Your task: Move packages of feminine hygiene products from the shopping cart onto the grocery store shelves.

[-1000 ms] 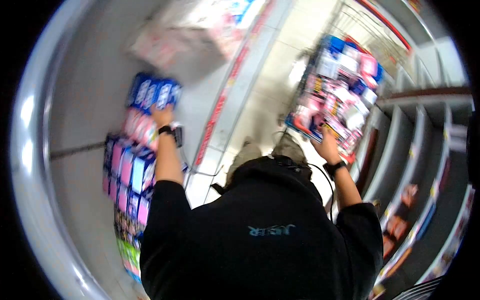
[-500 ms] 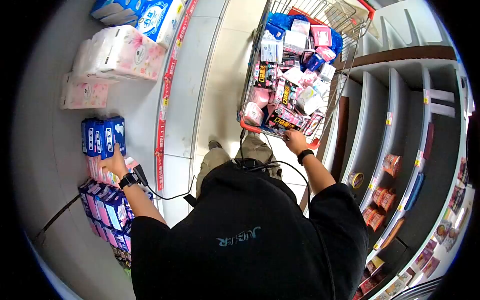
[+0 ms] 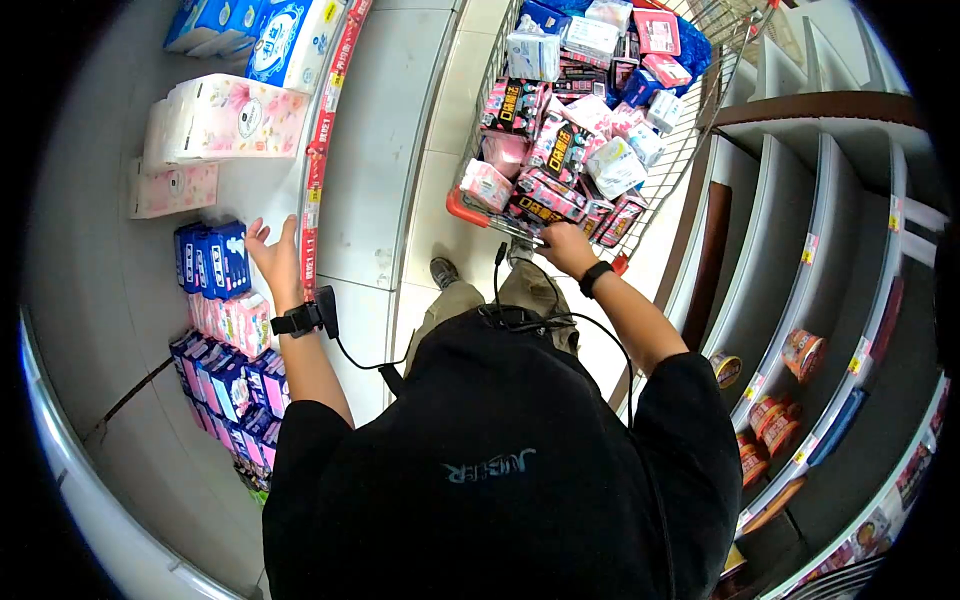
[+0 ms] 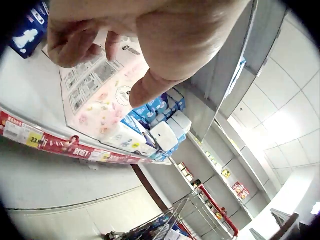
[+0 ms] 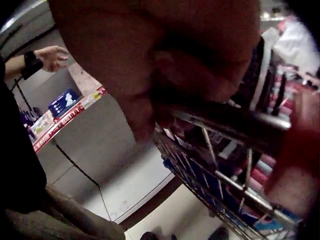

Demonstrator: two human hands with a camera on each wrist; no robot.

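Shop aisle: left hand (image 3: pixel 272 255) spread beside row of blue packs (image 3: pixel 212 258), right hand (image 3: pixel 565 245) curled round crosswise cart handle (image 3: pixel 480 220).

Head view: sharp, even overhead light, strong fisheye, black corners, shelves (image 3: pixel 830 300) bowed. Left wrist: left hand (image 4: pixel 150 35) too close, soft; ceiling (image 4: pixel 282 117) glare at right. Right wrist: dim, right hand (image 5: pixel 165 60) fills frame, dark, out of focus; cart (image 5: pixel 225 125) blurred at right edge.
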